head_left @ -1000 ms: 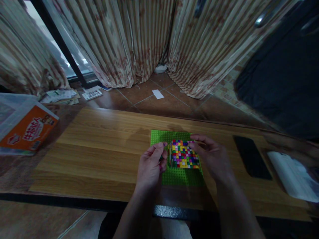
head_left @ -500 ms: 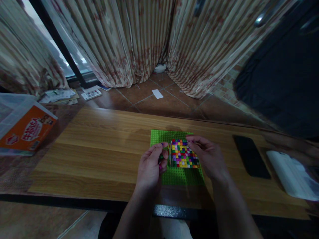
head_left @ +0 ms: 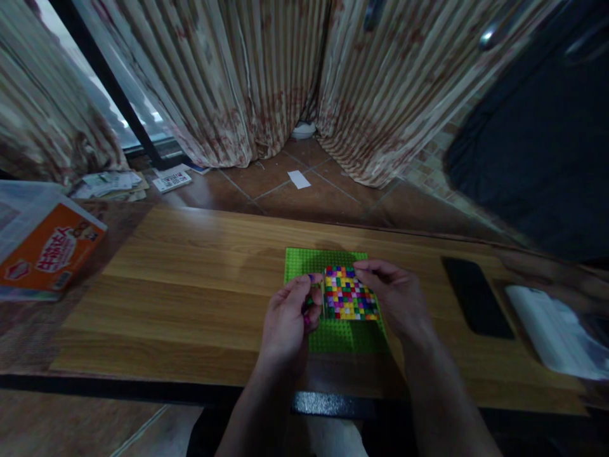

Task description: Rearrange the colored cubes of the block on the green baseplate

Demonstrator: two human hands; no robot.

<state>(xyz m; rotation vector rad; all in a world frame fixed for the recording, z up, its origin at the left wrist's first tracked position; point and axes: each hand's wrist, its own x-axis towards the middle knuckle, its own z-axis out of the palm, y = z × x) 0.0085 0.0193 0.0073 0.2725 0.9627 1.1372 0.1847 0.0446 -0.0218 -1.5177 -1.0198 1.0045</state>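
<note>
Working bare-handed at a wood-grain surface [head_left: 181,285], reaching both forearms toward a multicoloured brick block [head_left: 349,295] on a green studded baseplate [head_left: 337,343]. Curling the fingers of the left hand [head_left: 284,317] tightly around a few loose bricks [head_left: 307,321], showing purple, pink and dark green among them, and holding them over the baseplate just beside the left side of the block. Bringing the thumb and forefinger of the right hand [head_left: 399,295] close together at the far right corner of the block, hiding from view any brick between those fingertips and leaving the right-hand grip impossible to tell. Displaying red, yellow, orange, green, purple and white in a chequered mix across the top of the block. Sharing the surface, right of the baseplate and well apart from it, with a flat black slab [head_left: 477,297], and with a white packet [head_left: 554,330] farther out at the right end. Flanking the left end with a clear plastic box [head_left: 21,193] bearing an orange label [head_left: 57,247]. Looking past the far edge onto a brown tiled floor [head_left: 333,197], taking in a white paper slip [head_left: 299,179] near the middle and a pile of papers [head_left: 109,184] to the left. Facing striped, flower-patterned curtains [head_left: 276,76] in long folds, with a large dark cover [head_left: 533,139] at the upper right.
</note>
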